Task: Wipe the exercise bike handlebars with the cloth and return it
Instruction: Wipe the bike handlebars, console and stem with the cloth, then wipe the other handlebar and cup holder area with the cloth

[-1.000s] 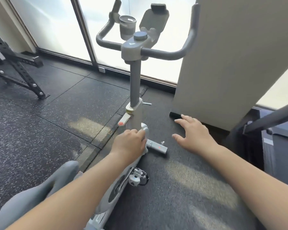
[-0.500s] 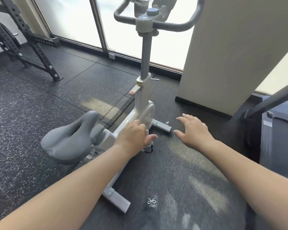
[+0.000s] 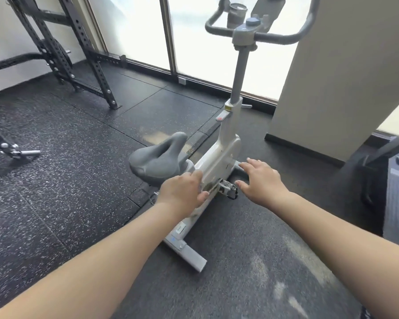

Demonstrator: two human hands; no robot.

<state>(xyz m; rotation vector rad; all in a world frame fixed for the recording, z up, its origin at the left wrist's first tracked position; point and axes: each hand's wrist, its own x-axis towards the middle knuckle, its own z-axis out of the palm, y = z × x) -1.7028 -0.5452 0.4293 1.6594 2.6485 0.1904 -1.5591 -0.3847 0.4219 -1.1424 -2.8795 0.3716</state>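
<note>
Handlebars, grey curved tube, top of white exercise bike, well above both hands. No cloth in view. Left hand and right hand open, empty, spread over frame. Wiping seemingly not started; next: find cloth.

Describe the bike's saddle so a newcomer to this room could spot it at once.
Start at the white exercise bike standing on the dark speckled floor before the frosted windows. Follow its frame back from the handlebars toward the camera; the saddle sits left of the frame, just beyond the left hand. It is the only padded grey piece, with a centre groove.
</note>
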